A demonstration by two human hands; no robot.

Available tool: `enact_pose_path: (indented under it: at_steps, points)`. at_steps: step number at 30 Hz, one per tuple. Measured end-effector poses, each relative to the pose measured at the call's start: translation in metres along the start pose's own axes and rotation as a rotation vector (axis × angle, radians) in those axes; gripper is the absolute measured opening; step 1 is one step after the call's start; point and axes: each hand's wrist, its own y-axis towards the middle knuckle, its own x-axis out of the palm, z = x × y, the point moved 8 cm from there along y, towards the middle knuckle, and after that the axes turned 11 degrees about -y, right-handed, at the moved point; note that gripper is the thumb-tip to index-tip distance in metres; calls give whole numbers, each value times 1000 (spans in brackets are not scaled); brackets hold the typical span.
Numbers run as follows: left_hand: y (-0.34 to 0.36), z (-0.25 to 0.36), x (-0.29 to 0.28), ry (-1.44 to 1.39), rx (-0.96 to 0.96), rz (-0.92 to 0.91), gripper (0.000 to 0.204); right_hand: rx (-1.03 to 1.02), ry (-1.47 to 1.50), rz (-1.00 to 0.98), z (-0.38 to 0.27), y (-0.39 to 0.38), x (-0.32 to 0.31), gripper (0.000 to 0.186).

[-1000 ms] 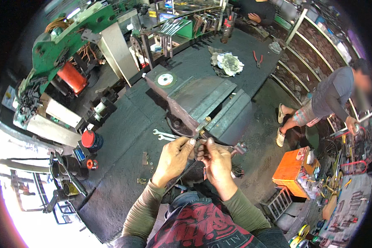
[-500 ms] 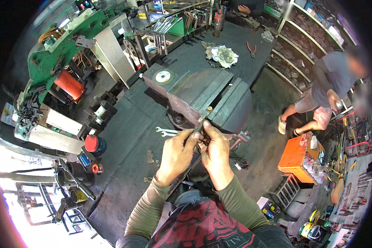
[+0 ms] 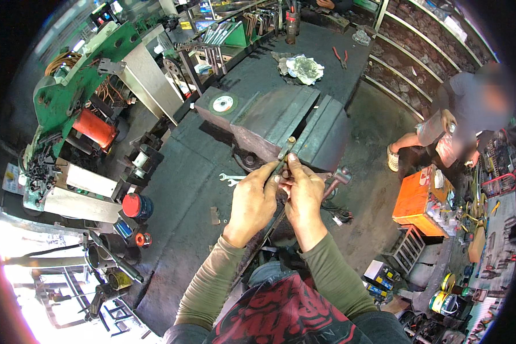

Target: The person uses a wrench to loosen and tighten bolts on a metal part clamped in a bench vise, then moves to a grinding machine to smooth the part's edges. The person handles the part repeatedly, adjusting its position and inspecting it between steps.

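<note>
My left hand (image 3: 251, 203) and my right hand (image 3: 304, 203) are closed together at the front of a large steel bench vise (image 3: 269, 120), gripping a small dark elongated metal piece (image 3: 280, 166). Its details are partly hidden by my fingers and thumbs. Just above them, a small brass-coloured fitting (image 3: 291, 140) shows at the vise's jaw. Two open-end wrenches (image 3: 232, 179) lie left of my hands. The vise's handle (image 3: 339, 179) sticks out to the right. A grinding disc (image 3: 223, 104) lies on the vise's rear body.
The dark bench (image 3: 180, 189) also bears crumpled rags (image 3: 298, 70), red pliers (image 3: 341, 57) and red-lidded cans (image 3: 137, 206). A green machine (image 3: 57, 100) stands left. At right are shelves (image 3: 418, 46), a stooping co-worker (image 3: 464, 97) and an orange box (image 3: 418, 203); another person's hand (image 3: 325, 3) shows behind.
My hands have moved upward in the picture with the held piece, toward the brass-coloured fitting. The co-worker at right has bent lower. The whole view has shifted slightly.
</note>
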Motion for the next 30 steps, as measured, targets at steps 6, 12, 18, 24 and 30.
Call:
enact_pose_path:
  at_steps: [6, 12, 18, 24, 30]
  points:
    - [2, 0, 1, 8, -51, -44, 32, -111, -44, 65, -6, -7, 6, 17]
    - [3, 2, -1, -6, -37, -50, 33, -24, -35, 35, 2, -3, -1, 25]
    - [4, 5, 0, 31, 15, -59, 31, -99, -116, 56, -4, -2, 0, 20]
    - [7, -9, 4, -35, -93, -78, 32, -100, 26, -11, 0, -4, 2, 20]
    - [15, -39, 23, -552, -438, -91, 32, 70, -140, -327, 41, -6, -70, 29]
